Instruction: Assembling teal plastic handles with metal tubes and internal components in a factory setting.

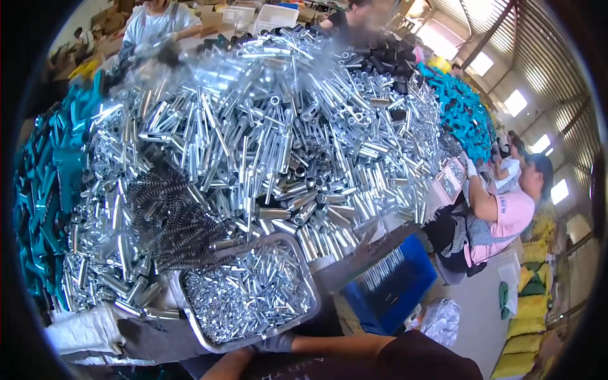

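A metal tray (pixel 310 303), filled with small shiny metal pins and short tube pieces, stands at the near edge of the heap. Just below its near rim is my right hand (pixel 277 343) in a grey glove, its fingers hidden. My left forearm rises from the lower edge toward the same spot, and its hand is hidden by the tray's near side and the other hand. Whether either hand holds anything cannot be made out. Behind the tray lies a pile of dark coil springs (pixel 171 215). Beyond it spreads a big heap of silvery metal tubes and rods (pixel 253 139).
Teal parts (pixel 57 183) are piled at the left, with more teal parts (pixel 459 104) at the far right. A blue bin (pixel 405 294) holding metal pins stands right of the tray. A co-worker in pink (pixel 506 215) sits at the right; others work across the heap. Yellow sacks (pixel 529 316) line the floor.
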`<act>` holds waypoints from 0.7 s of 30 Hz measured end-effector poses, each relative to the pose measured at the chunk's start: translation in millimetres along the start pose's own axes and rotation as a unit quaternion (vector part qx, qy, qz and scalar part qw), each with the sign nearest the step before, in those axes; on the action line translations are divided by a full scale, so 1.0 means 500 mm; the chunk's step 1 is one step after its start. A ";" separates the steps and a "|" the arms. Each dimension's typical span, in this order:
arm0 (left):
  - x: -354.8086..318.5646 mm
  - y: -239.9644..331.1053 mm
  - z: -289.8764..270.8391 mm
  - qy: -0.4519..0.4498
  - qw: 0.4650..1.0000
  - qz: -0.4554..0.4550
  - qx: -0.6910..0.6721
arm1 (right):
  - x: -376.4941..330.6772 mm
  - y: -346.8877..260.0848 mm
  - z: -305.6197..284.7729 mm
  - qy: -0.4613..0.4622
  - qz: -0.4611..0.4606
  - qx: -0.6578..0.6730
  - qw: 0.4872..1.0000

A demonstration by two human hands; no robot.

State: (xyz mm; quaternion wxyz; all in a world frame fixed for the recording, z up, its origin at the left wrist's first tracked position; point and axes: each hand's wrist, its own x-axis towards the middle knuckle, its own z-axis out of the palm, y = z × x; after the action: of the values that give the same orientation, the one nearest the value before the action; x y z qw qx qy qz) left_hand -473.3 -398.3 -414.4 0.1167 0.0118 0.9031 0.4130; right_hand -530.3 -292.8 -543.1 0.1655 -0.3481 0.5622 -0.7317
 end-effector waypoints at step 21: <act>-0.074 -0.046 0.105 0.177 0.971 -0.140 -0.080 | -0.051 0.049 0.009 -0.058 -0.226 0.249 0.940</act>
State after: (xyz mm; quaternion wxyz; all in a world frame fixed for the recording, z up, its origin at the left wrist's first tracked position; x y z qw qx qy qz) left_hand -423.8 -379.0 -457.4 0.0125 -0.1970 0.8662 0.4591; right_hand -512.6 -287.5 -573.9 0.1093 -0.4554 0.2575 -0.8452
